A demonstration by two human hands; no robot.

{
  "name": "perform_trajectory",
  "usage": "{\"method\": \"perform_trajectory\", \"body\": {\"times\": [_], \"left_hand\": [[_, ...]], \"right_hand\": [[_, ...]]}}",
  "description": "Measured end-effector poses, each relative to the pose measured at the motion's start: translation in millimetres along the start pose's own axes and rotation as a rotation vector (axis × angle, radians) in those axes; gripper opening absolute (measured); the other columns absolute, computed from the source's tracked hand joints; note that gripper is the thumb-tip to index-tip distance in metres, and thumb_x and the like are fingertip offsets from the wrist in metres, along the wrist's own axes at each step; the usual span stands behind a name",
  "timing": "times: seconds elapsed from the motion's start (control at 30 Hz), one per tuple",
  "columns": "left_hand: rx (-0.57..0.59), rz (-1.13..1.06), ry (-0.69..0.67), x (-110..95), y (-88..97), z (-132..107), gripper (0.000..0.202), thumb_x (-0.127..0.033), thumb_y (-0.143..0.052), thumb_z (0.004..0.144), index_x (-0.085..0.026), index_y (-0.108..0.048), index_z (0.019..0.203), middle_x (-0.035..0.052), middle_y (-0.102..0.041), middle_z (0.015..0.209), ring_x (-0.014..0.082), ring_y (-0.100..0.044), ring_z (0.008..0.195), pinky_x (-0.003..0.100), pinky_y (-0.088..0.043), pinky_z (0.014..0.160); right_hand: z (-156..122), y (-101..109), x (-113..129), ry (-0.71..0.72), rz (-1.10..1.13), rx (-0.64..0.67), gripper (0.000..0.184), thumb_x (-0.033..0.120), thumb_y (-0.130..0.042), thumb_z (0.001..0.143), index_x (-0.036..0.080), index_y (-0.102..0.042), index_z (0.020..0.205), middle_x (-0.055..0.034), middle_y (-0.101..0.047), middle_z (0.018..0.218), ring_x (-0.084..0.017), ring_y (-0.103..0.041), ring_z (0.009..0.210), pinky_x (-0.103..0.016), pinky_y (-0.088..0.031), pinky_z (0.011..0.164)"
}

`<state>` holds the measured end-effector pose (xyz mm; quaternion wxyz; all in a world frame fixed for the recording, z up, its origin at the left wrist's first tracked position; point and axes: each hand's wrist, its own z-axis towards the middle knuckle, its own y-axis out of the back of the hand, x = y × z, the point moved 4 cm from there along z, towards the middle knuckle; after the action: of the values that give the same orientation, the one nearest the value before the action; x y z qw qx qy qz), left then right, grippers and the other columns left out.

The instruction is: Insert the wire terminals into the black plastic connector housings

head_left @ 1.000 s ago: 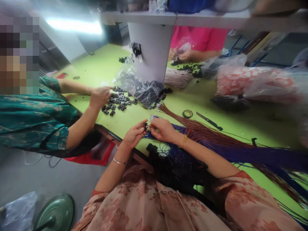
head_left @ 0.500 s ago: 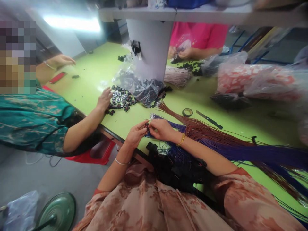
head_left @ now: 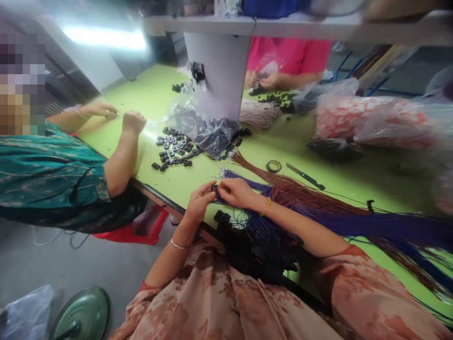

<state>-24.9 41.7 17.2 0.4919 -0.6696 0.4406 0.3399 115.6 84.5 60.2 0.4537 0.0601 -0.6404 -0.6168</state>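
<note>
My left hand [head_left: 198, 200] pinches a small black plastic connector [head_left: 214, 189] with a reddish spot, between thumb and fingers, over the table's near edge. From the right, my right hand [head_left: 238, 192] meets it with fingers pressed together; what lies in that pinch is hidden. A bundle of blue wires [head_left: 264, 186] with bare metal ends runs beneath and behind my right hand. Just beyond are brown wires [head_left: 255, 169], fanned out to the right. Dark connectors with blue wires [head_left: 262, 236] are heaped near my lap, below my right forearm.
Loose black connectors [head_left: 177, 148] are spread ahead on the green table, by a clear plastic bag [head_left: 215, 134]. Tape [head_left: 273, 166] and a blade [head_left: 305, 176] lie right. A co-worker's arm [head_left: 122, 160] rests at left; another person [head_left: 286, 63] sits opposite, behind a white post [head_left: 219, 75].
The left co-worker's near hand has drawn back from the connector pile, toward the left, and closed. My own hands stay together at the black connector with little movement.
</note>
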Motion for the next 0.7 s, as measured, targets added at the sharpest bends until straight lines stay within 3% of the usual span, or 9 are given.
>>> {"method": "perform_trajectory", "body": {"times": [0.07,0.13,0.23,0.33,0.53,0.7], "left_hand": [[0.004,-0.010,0.007,-6.2,0.3,-0.6,0.045,-0.010,-0.073,0.061,-0.016,-0.072,0.106,0.0018,-0.068,0.081,0.0082,-0.057,0.068,0.020,-0.046,0.064],[-0.008,-0.047,0.016,-11.8,0.5,0.3,0.044,-0.009,-0.072,0.060,-0.018,-0.073,0.103,0.0013,-0.068,0.082,0.0080,-0.058,0.070,0.019,-0.047,0.065],[-0.002,-0.131,0.014,-16.1,-2.0,3.9,0.041,-0.010,-0.073,0.060,-0.017,-0.074,0.100,0.0019,-0.067,0.084,0.0089,-0.059,0.074,0.019,-0.049,0.067],[0.010,-0.186,0.005,-13.7,-5.6,8.3,0.034,-0.015,-0.075,0.064,-0.016,-0.073,0.098,0.0030,-0.067,0.085,0.0093,-0.059,0.074,0.020,-0.049,0.067],[-0.021,-0.214,-0.012,-4.0,-8.2,13.7,0.028,-0.019,-0.076,0.069,-0.015,-0.071,0.097,0.0026,-0.066,0.081,0.0089,-0.058,0.070,0.021,-0.047,0.065],[-0.001,-0.248,-0.014,-1.9,-14.2,14.0,0.028,-0.016,-0.072,0.072,-0.016,-0.067,0.099,0.0016,-0.064,0.082,0.0093,-0.058,0.072,0.021,-0.046,0.066]], "right_hand": [[4.5,11.8,-18.2,-0.118,0.022,-0.035,0.026,0.027,-0.040,0.093,0.017,-0.061,0.082,-0.0042,-0.065,0.076,-0.014,-0.051,0.067,-0.026,-0.032,0.063],[7.5,21.5,-40.3,-0.275,-0.073,-0.050,0.022,0.029,-0.046,0.090,0.016,-0.063,0.087,-0.0074,-0.067,0.086,-0.016,-0.054,0.074,-0.026,-0.034,0.066],[8.5,21.8,-63.4,-0.375,-0.175,0.064,0.013,0.025,-0.054,0.083,0.017,-0.065,0.086,-0.0091,-0.068,0.092,-0.018,-0.056,0.080,-0.027,-0.034,0.067],[7.2,17.1,-71.3,-0.375,-0.143,0.087,0.014,0.020,-0.050,0.085,0.018,-0.063,0.080,-0.0079,-0.069,0.087,-0.018,-0.056,0.076,-0.027,-0.034,0.065],[6.2,22.6,-67.5,-0.351,-0.190,-0.085,0.013,0.021,-0.046,0.087,0.015,-0.057,0.083,-0.0108,-0.065,0.078,-0.016,-0.048,0.060,-0.028,-0.027,0.057],[13.8,27.8,-52.1,-0.195,0.059,-0.194,0.011,0.021,-0.050,0.082,0.018,-0.053,0.072,-0.0024,-0.060,0.069,-0.012,-0.046,0.060,-0.025,-0.031,0.059]]}}
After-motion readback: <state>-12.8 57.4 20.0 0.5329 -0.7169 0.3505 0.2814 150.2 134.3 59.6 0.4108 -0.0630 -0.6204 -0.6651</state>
